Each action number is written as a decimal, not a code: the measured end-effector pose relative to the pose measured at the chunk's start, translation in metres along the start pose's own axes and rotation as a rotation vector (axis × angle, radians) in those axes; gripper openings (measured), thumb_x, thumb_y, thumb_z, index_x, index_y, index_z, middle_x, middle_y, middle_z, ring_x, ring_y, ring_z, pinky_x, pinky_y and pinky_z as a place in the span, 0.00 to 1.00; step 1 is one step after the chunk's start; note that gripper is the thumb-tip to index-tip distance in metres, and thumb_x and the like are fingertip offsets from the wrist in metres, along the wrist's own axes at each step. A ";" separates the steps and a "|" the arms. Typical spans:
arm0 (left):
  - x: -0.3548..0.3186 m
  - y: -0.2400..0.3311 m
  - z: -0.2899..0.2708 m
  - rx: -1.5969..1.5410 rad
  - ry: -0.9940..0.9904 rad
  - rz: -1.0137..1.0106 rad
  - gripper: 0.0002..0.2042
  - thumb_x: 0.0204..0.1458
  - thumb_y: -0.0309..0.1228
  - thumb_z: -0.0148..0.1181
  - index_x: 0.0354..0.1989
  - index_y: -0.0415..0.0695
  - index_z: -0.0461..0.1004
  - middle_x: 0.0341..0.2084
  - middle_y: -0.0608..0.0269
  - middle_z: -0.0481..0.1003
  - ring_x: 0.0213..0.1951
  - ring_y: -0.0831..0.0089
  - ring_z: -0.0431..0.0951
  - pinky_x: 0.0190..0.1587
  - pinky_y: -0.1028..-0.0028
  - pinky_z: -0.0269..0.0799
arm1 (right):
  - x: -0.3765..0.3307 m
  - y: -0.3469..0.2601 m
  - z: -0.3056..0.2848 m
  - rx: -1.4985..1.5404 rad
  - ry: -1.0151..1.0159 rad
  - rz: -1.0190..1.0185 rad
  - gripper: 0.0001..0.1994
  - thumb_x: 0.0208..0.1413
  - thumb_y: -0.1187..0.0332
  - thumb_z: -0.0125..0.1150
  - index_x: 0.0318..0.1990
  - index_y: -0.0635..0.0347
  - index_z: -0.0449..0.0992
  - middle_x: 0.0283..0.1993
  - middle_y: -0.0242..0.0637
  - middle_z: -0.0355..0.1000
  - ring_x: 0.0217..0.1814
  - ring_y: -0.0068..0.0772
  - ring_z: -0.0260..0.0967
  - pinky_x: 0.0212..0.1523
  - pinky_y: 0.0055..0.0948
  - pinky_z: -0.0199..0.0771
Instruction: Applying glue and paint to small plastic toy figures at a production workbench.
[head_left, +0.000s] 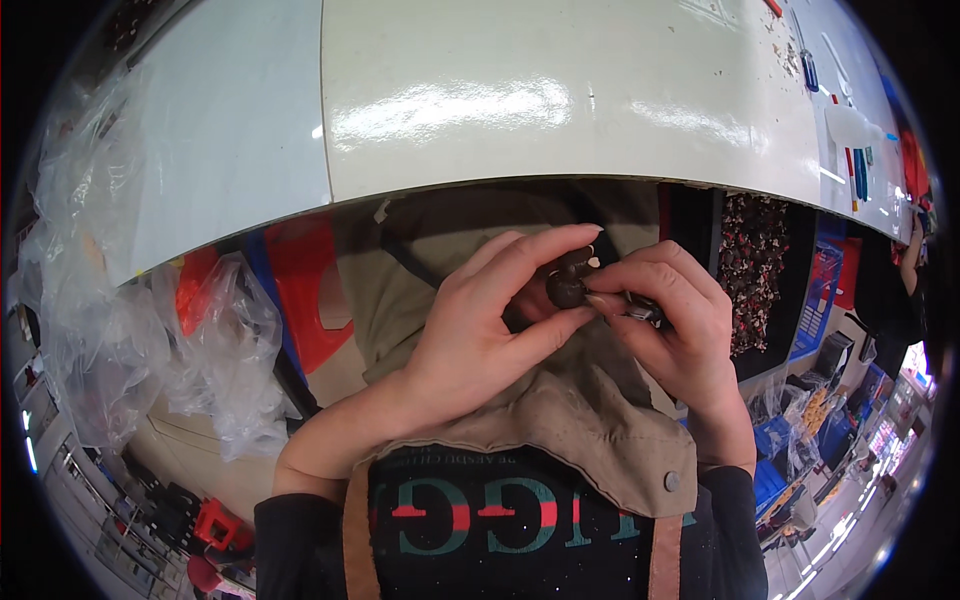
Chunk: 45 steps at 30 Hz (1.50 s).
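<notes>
In front of my apron, just below the table's edge, my left hand (470, 320) is closed round a small dark brown rounded piece (567, 289). The piece has ball-like lobes and a pale spot near its top; its exact kind cannot be made out. My right hand (680, 315) pinches a slim tool with a dark, shiny handle (645, 309). The tool's tip meets or nearly meets the piece, but the fingers hide it. Both thumbs are close together at the piece's lower right side.
A pale table (500, 60) spans the far side. Dark trays with speckled red and white scraps (752, 265) stand at right, beside a blue basket (818, 290). Clear plastic bags (90, 230) hang at left, near a red stool (308, 290). A screwdriver (809, 72) lies at far right.
</notes>
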<state>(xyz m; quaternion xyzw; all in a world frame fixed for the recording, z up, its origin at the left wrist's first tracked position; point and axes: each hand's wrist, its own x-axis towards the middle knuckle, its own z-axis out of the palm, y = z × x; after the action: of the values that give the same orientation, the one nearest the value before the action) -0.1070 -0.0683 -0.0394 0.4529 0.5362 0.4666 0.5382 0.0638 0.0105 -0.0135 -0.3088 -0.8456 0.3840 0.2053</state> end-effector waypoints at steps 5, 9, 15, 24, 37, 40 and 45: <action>-0.003 -0.002 -0.008 0.080 -0.030 0.014 0.27 0.43 0.17 0.62 0.54 0.43 0.67 0.37 0.65 0.68 0.35 0.81 0.71 0.33 0.83 0.68 | 0.002 -0.001 0.008 -0.022 0.015 -0.012 0.14 0.35 0.81 0.63 0.34 0.61 0.75 0.30 0.37 0.70 0.27 0.33 0.70 0.25 0.26 0.70; -0.005 -0.004 -0.012 0.080 -0.028 0.012 0.27 0.43 0.17 0.62 0.55 0.44 0.67 0.37 0.65 0.68 0.35 0.81 0.71 0.33 0.83 0.69 | 0.003 -0.002 0.015 -0.080 0.033 -0.035 0.14 0.33 0.81 0.62 0.33 0.60 0.73 0.29 0.36 0.68 0.26 0.33 0.69 0.25 0.27 0.70; -0.002 -0.003 -0.007 0.064 -0.031 0.012 0.26 0.43 0.17 0.62 0.55 0.43 0.67 0.36 0.65 0.68 0.36 0.81 0.72 0.34 0.83 0.70 | 0.001 0.001 0.014 -0.022 0.059 0.003 0.13 0.33 0.81 0.61 0.32 0.60 0.72 0.29 0.35 0.68 0.27 0.31 0.69 0.24 0.26 0.69; 0.013 0.016 0.013 -0.129 -0.133 -0.158 0.27 0.48 0.17 0.59 0.58 0.45 0.61 0.47 0.63 0.68 0.42 0.81 0.72 0.43 0.81 0.68 | -0.026 0.020 -0.025 0.105 0.161 0.273 0.04 0.44 0.80 0.57 0.28 0.64 0.68 0.26 0.34 0.65 0.28 0.27 0.63 0.32 0.22 0.63; 0.032 0.024 0.061 -0.355 -0.030 -0.152 0.25 0.52 0.20 0.55 0.60 0.44 0.59 0.47 0.64 0.68 0.42 0.82 0.70 0.42 0.83 0.67 | -0.079 0.062 -0.091 0.491 -0.038 0.587 0.04 0.46 0.78 0.58 0.27 0.64 0.69 0.36 0.35 0.68 0.37 0.20 0.63 0.39 0.20 0.63; 0.033 0.025 0.060 -0.345 -0.082 -0.202 0.26 0.52 0.20 0.54 0.60 0.43 0.57 0.50 0.61 0.67 0.46 0.78 0.70 0.47 0.79 0.66 | -0.070 0.061 -0.087 0.487 0.113 0.579 0.05 0.46 0.80 0.56 0.30 0.63 0.68 0.38 0.33 0.65 0.35 0.16 0.59 0.37 0.17 0.59; 0.033 0.025 0.064 -0.297 -0.180 -0.303 0.26 0.53 0.20 0.53 0.61 0.42 0.56 0.54 0.59 0.64 0.52 0.75 0.67 0.53 0.76 0.64 | -0.047 0.055 -0.074 0.411 0.033 0.369 0.15 0.43 0.81 0.58 0.42 0.64 0.71 0.43 0.32 0.65 0.32 0.15 0.57 0.35 0.16 0.58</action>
<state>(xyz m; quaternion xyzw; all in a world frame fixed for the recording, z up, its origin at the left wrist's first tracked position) -0.0435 -0.0311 -0.0188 0.3227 0.4735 0.4119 0.7085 0.1612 0.0458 -0.0152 -0.4156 -0.6760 0.5733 0.2039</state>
